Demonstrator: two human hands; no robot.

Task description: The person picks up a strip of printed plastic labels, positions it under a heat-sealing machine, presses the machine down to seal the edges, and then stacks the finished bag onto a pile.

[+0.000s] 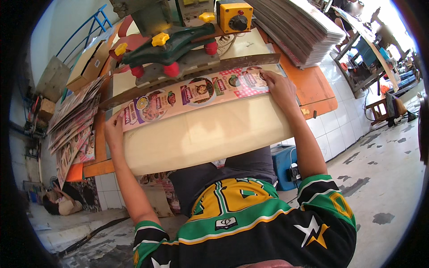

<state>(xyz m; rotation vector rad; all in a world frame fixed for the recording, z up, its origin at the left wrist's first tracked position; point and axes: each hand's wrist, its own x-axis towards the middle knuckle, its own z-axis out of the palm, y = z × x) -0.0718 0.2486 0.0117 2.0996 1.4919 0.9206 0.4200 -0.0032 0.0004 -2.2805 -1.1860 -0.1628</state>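
A long printed strip (178, 100) with food pictures lies across a cream board (205, 129) in front of me. Its far edge runs along a brown metal bar (187, 80). At the strip's left end my left hand (115, 130) is closed on the edge. My right hand (280, 87) grips the opposite end, fingers bent over its corner. Just beyond the bar stands a dark green machine part (170, 48) with red pads and yellow knobs.
Left of the board lies a messy pile of printed sheets (73, 120), near an open cardboard box (89, 64). A tall stack of sheets (299, 31) stands at the back right. Beside the machine is a yellow control box (233, 17). Another person (62, 201) is low at the far left.
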